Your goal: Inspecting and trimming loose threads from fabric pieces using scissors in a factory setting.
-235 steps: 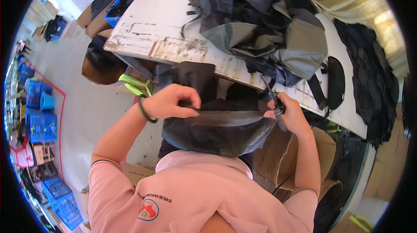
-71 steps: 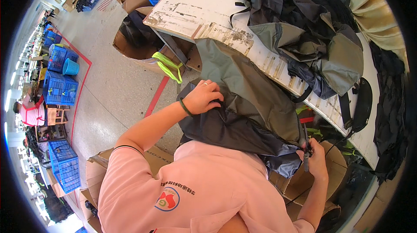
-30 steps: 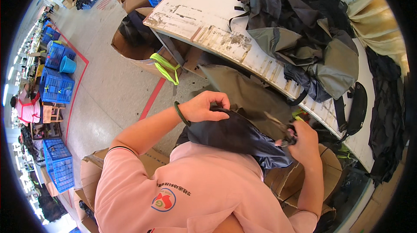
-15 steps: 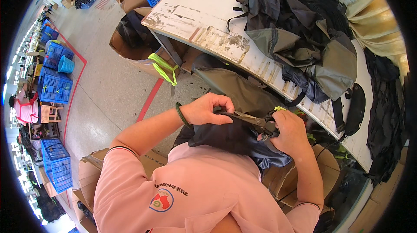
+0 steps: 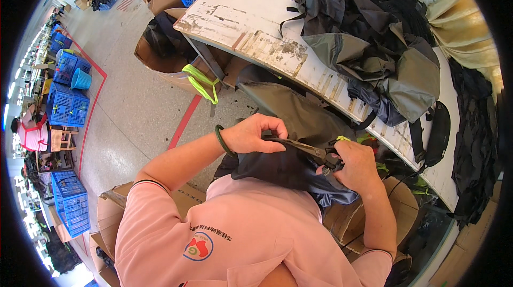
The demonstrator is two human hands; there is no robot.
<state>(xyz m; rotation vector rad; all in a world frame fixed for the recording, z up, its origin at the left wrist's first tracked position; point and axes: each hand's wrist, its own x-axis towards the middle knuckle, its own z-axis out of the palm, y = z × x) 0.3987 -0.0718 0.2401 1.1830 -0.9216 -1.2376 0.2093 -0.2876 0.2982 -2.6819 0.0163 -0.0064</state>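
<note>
Worktable (image 5: 251,14), white and worn, was cut off by the view's upper edge. Dark cloth (image 5: 270,168) hung below both hands, between body and table — its folds hid its full shape. The left hand (image 5: 254,134) pinched the cloth between thumb and fingers; the right hand (image 5: 358,167) gripped scissors (image 5: 311,149), partly covering their handles. Their blades pointed left, tips hard to make out beside the left thumb.

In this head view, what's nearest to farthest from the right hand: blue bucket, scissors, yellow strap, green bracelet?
1. Scissors, in the right hand.
2. Green bracelet, to its left.
3. Yellow strap, upper left.
4. Blue bucket, far left.
</note>
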